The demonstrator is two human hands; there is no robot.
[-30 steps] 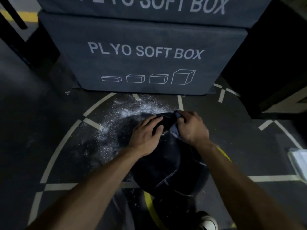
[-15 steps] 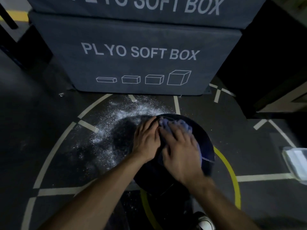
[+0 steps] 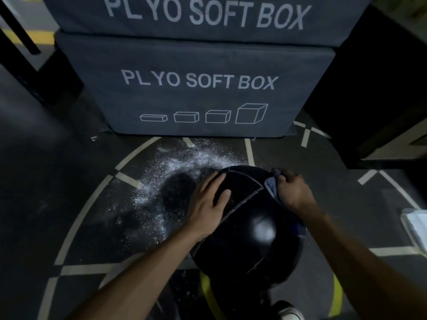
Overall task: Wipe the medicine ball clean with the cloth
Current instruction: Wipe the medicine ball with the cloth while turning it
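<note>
Glossy black medicine ball, pale seams. Grey-blue cloth at 2 o'clock. Slate plyo boxes, white lettering. White powder at 10.

Bare forearms, no sleeves; hands ungloved; white shoe toe (bottom edge, partly visible).

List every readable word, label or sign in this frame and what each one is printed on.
"PLYO SOFT BOX" on the front of the lower foam box, above four outline drawings of boxes.
"PLYO SOFT BOX" on the upper foam box, its top edge cropped.
Medicine ball and cloth: no readable text.
</note>
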